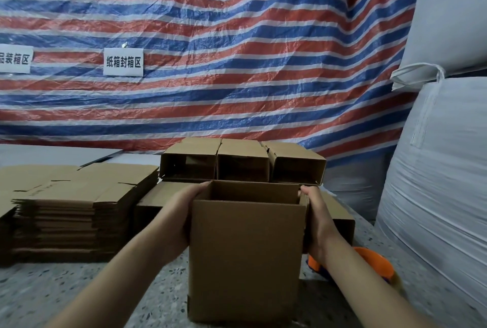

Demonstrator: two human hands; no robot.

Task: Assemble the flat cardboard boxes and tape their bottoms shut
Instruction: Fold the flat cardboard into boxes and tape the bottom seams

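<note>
Leftmost, a stack of flat cardboard blanks [76,211], matte corrugated brown, lies on the speckled stone table [66,290]. Left hand [181,218] is pressed flat against the left wall of the upright open-topped box [246,256]; right hand [317,225] clasps its right wall, fingertips over the rim. Behind: three assembled boxes [242,161] on their sides. Orange tape dispenser [374,262] lies near the table's right edge.
</note>
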